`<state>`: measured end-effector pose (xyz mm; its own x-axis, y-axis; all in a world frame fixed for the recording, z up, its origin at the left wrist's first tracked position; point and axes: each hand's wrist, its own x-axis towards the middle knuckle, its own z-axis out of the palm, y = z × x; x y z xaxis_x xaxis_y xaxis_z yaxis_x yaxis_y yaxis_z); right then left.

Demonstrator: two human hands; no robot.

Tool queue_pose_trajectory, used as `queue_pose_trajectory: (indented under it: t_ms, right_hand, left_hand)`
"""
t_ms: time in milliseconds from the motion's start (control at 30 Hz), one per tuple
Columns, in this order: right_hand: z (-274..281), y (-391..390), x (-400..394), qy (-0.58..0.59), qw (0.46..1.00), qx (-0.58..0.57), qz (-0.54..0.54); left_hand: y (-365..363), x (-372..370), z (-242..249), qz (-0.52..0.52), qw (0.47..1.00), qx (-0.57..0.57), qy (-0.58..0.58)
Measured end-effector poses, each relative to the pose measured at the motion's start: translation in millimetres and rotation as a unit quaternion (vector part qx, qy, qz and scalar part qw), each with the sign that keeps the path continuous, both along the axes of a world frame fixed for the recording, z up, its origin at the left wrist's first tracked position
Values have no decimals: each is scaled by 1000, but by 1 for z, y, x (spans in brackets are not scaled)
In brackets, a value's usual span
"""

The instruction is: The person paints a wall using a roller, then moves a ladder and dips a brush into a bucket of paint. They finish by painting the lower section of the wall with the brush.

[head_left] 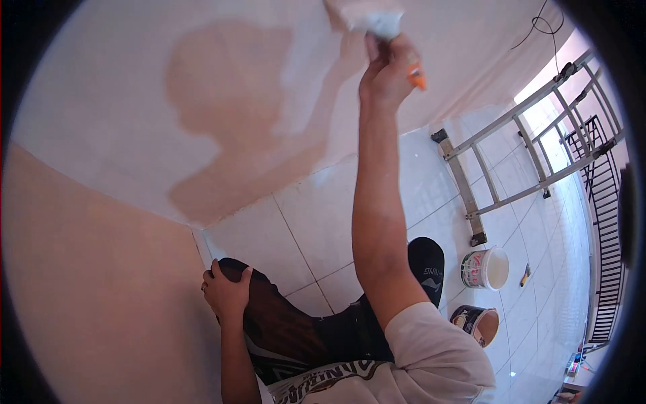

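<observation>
My right hand [391, 71], raised on an outstretched arm, is closed around the handle of a wide flat paintbrush [375, 21]. The orange end of its handle sticks out below my fist. Blurred and partly cut off by the top of the view, the brush head is at the pinkish wall [296, 135]; whether it touches is hard to tell. My left hand [227, 291] lies over my bent left knee, fingers apart and holding nothing. Shadows of my head and raised arm fall across the wall.
An aluminium ladder [501, 128] stands on the white tiled floor [269, 232] at right. Below it are a white bucket [476, 269], a dark bucket [471, 323] with pinkish residue, and a small yellow-handled tool [525, 275]. Farther right runs a black railing [605, 249]. A wire [546, 27] hangs upper right.
</observation>
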<state>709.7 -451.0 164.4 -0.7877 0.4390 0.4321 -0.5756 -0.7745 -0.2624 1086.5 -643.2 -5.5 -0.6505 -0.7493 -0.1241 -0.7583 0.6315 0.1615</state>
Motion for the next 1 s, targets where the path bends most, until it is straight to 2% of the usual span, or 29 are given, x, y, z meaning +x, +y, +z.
queue_pose_trajectory:
  t_ms: [33,100,200,233,333,433,467,533,567,667,700,800,833,867,900,1000]
  right_hand:
    - [-39,-8,-8,-12,1000,4,2]
    - [-133,-16,4,-145,989,-18,24]
    - [-278,-2,29,-369,925,91,1]
    - [-284,-2,44,-433,895,112,-2]
    - [-266,-13,45,-438,896,72,-10]
    - [-156,-11,20,-236,963,131,-29]
    - [-99,-6,24,-210,967,135,-45]
    - [-22,6,19,-82,994,66,-23]
    - [-5,11,14,-27,999,19,-2]
    - [-14,18,-5,-11,999,39,27]
    - [-50,16,-17,-5,998,28,61]
    - [-177,4,12,-214,976,-6,34]
    - [-222,12,20,-242,966,80,49]
    - [-252,13,28,-347,934,83,26]
    - [-266,12,32,-449,890,84,2]
    - [-244,13,16,-393,914,98,-7]
  left_hand:
    - [0,0,0,-2,1000,0,1]
    - [3,1,6,2,1000,8,1]
    - [7,1,6,0,1000,3,-2]
    - [8,2,6,-2,1000,-1,-5]
    - [12,3,8,4,1000,-13,2]
    - [10,5,6,-3,1000,-3,10]
    - [9,5,7,1,1000,-1,4]
    - [11,3,10,11,1000,7,-6]
    - [12,3,9,10,1000,2,-3]
    - [12,5,8,10,1000,-13,9]
    - [10,5,6,7,1000,-16,12]
    - [10,6,7,6,1000,-6,13]
    - [9,5,7,6,1000,1,11]
    - [9,6,6,5,1000,6,13]
    - [8,8,4,5,1000,11,13]
    - [8,8,3,7,1000,5,18]
